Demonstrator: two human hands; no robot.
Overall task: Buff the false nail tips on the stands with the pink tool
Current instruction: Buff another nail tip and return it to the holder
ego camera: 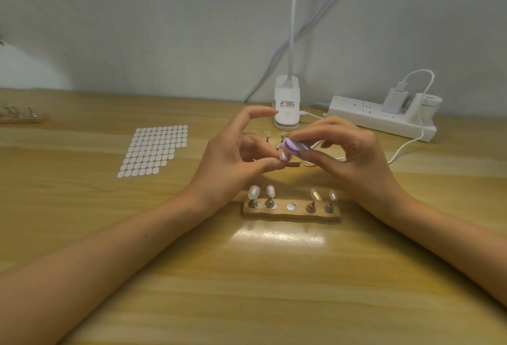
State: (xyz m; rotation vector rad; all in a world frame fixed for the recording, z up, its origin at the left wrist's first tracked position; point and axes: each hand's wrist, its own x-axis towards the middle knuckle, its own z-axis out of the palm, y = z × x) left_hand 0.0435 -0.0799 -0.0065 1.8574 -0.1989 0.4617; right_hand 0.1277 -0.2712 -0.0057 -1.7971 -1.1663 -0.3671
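Observation:
My left hand (236, 149) pinches a small stand with a false nail tip (282, 155) between thumb and fingers, lifted above the table. My right hand (348, 152) grips the pink and purple buffing tool (295, 146), whose end lies against that tip. Below my hands a wooden base (291, 213) carries several pegs with clear nail tips (254, 192) and one bare round slot in its middle. A second wooden base with nail tips (267, 134) lies behind my hands, mostly hidden.
A sheet of white oval stickers (153, 149) lies to the left. A white clip lamp (286, 103) and a power strip (381, 118) with a charger and cable stand at the back. Another wooden stand (22, 115) sits far left.

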